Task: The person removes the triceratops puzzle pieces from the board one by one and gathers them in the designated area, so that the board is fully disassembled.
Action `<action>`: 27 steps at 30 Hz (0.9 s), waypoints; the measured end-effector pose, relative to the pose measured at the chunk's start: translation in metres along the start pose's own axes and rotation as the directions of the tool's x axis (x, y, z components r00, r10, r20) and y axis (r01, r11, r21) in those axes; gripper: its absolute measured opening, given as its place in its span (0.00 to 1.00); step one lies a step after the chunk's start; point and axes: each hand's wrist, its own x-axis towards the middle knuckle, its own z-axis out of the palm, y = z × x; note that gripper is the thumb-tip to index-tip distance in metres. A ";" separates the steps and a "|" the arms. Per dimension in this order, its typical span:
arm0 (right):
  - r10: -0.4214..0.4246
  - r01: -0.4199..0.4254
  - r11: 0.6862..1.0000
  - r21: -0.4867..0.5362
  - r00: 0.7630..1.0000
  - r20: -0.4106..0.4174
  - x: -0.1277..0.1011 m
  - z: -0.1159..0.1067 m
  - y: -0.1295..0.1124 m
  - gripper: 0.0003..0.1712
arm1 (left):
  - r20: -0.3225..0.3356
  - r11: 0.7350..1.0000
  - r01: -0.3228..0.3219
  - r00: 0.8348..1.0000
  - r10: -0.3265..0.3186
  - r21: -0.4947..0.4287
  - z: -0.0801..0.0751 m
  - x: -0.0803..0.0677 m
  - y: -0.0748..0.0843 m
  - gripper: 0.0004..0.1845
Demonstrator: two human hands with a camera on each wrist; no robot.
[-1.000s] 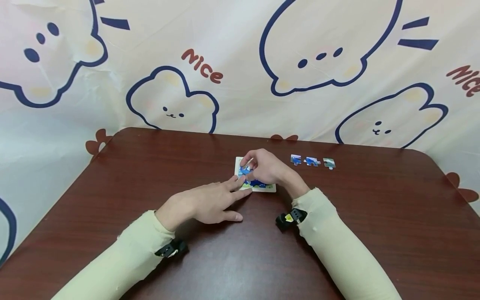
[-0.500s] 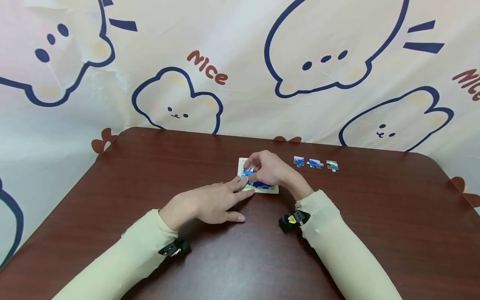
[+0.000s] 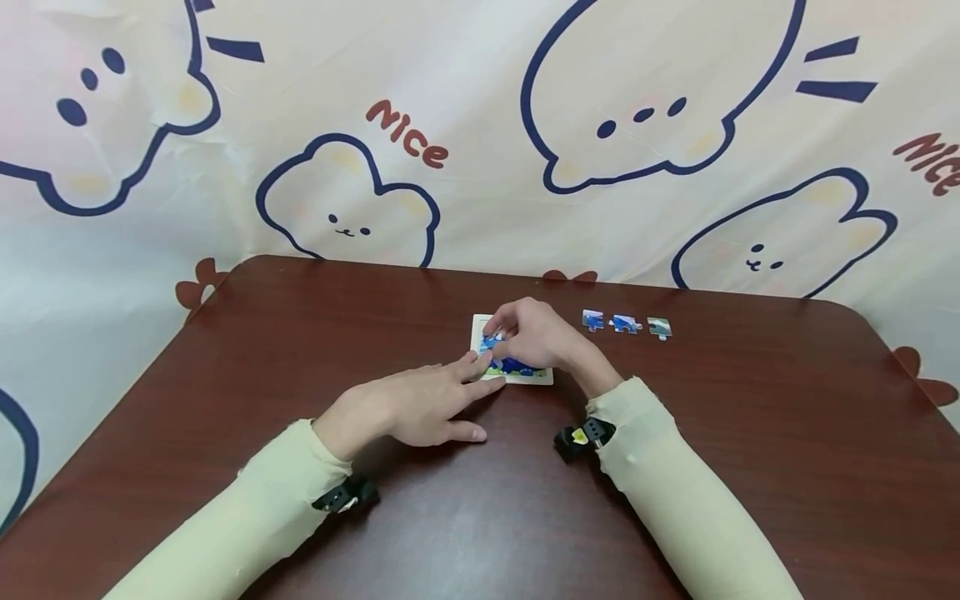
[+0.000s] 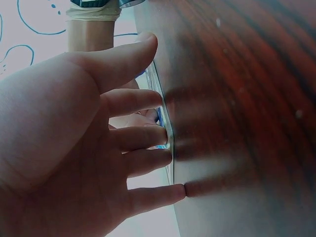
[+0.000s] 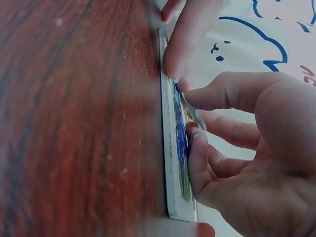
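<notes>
Under the right hand [image 3: 534, 337]: puzzle board [image 3: 517, 377].

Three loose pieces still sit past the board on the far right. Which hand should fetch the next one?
Probably the right hand: the loose pieces lie on its side of the puzzle board, an uncrossed reach. The left hand has straight fingers pressing the board's near-left edge, so it can go on steadying it.
</notes>
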 end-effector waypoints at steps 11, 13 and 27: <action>-0.011 0.010 1.000 -0.007 1.000 -0.015 0.000 0.000 -0.003 0.15 | -0.028 0.999 -0.051 0.998 0.051 0.008 0.002 0.000 -0.003 0.39; -0.006 0.006 1.000 -0.004 1.000 -0.015 -0.001 -0.002 -0.002 0.16 | -0.027 0.999 -0.050 0.998 0.050 0.005 0.002 0.001 -0.003 0.39; -0.020 0.020 1.000 -0.009 0.999 -0.033 -0.006 -0.015 0.004 0.17 | -0.027 0.999 -0.045 0.999 0.045 -0.009 0.001 0.001 -0.003 0.39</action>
